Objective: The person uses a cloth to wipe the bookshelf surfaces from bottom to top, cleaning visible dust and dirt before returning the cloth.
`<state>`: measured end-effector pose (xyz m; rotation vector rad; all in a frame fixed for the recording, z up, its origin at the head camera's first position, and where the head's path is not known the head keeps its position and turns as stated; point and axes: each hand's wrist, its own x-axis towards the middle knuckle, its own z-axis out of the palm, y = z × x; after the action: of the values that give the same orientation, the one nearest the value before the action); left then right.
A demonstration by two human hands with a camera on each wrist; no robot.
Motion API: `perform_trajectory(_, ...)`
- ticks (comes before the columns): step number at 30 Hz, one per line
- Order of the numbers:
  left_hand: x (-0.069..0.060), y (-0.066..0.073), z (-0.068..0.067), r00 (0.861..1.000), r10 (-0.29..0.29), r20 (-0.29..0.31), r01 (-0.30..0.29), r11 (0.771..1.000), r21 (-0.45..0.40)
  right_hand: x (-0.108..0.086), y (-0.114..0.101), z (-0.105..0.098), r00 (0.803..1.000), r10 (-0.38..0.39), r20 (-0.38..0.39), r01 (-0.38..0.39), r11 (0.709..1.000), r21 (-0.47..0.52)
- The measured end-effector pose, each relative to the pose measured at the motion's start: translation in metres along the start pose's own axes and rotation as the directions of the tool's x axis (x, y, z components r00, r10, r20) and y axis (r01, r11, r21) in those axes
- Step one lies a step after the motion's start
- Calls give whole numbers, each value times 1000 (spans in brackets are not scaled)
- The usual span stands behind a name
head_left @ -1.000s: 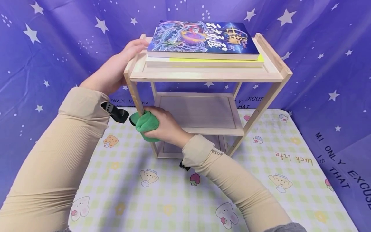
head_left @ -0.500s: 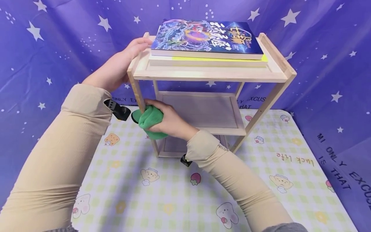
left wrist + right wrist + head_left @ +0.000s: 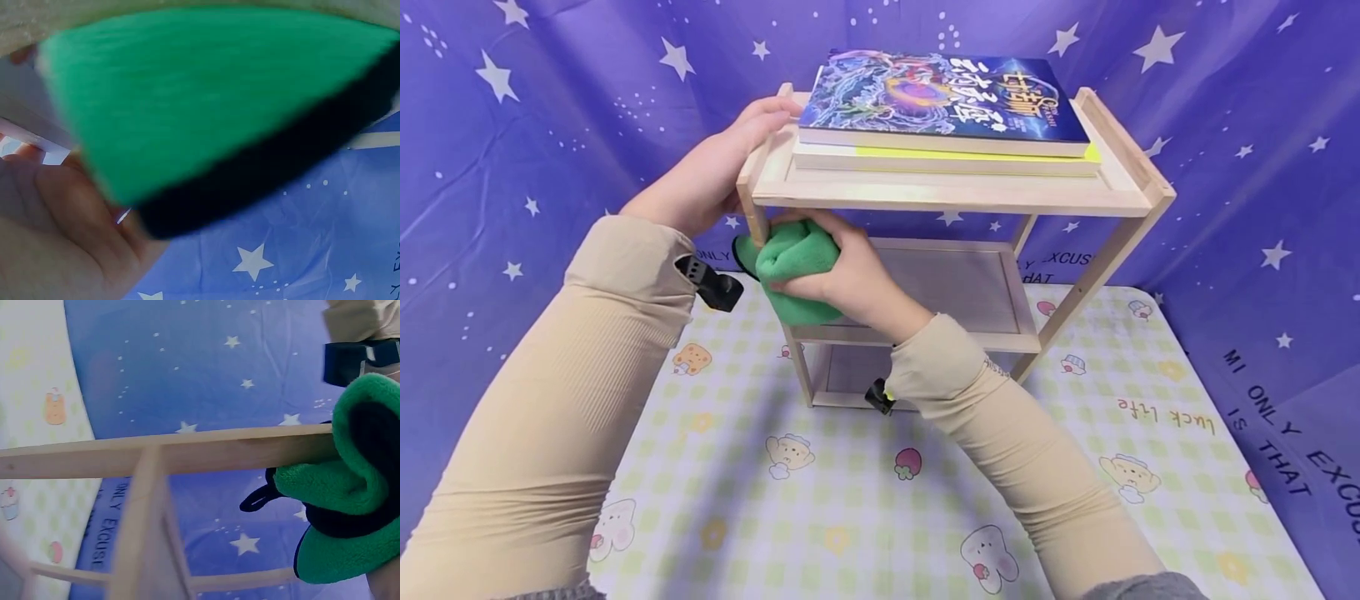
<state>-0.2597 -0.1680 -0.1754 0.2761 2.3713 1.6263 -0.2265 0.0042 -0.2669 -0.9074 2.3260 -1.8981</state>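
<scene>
A three-tier wooden shelf (image 3: 947, 196) stands on the table. My left hand (image 3: 722, 167) holds its upper left side, fingers over the top rail beside the books. In the right hand (image 3: 872, 271) is a folded green cloth (image 3: 799, 265) with black edging, wrapped around the front left post (image 3: 756, 218) just below the top board. The cloth (image 3: 206, 94) fills much of the left wrist view, blurred, in front of the left palm (image 3: 69, 231). From the right wrist, the folded cloth (image 3: 350, 500) shows a black hanging loop and lies against the post (image 3: 250, 449).
Two stacked books (image 3: 943, 104), the upper one with a blue illustrated cover, lie on the top board. Below are a middle board (image 3: 955, 283) and a bottom board (image 3: 857, 371). A checked cartoon tablecloth (image 3: 880, 517) lies underneath; a purple star curtain (image 3: 587, 100) hangs behind and at the sides.
My right hand has slid the green cloth up the front left post, from near the middle board to just under the top board. The left hand keeps its hold on the shelf.
</scene>
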Motion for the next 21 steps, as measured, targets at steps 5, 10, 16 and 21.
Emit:
perform_trajectory(5,0,-1,2,1000,12,-9,-12,1000,-16,3,-8,-1,998,19,-59,-19,1000,-3)
perform_trajectory(10,0,-1,3,999,32,-14,-32,999,-29,4,-5,1,999,17,-41,-18,1000,-8)
perform_trajectory(16,-1,-1,3,999,29,-13,-29,998,-48,3,1,3,1000,5,24,-4,1000,-24)
perform_trajectory(21,-1,-1,4,999,30,-12,-31,997,-64,-2,11,8,997,64,49,-62,997,-42)
